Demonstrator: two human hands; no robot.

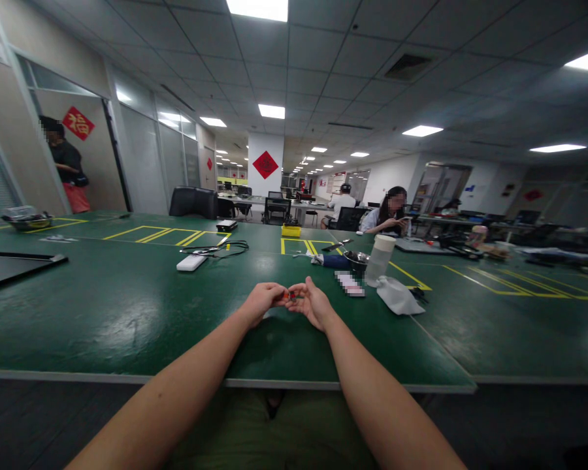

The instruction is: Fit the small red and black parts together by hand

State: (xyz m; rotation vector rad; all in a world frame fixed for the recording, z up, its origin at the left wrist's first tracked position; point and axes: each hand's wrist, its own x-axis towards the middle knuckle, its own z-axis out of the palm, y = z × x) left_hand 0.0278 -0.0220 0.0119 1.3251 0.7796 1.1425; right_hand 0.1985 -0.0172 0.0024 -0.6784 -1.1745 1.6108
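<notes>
Both my arms reach forward over the green table (127,313). My left hand (262,301) and my right hand (313,303) meet above the table's near part, fingers curled. Together they pinch a tiny red and dark object (290,296) between their fingertips. It is too small to name. The hands hover just above the table surface, a little in from its front edge.
Beyond my hands lie a white pouch (396,297), a clear bottle with a white cap (379,260), a metal bowl (357,260), a white remote (191,262) and black cables (220,249). A person sits at the far right; another stands in a doorway at left.
</notes>
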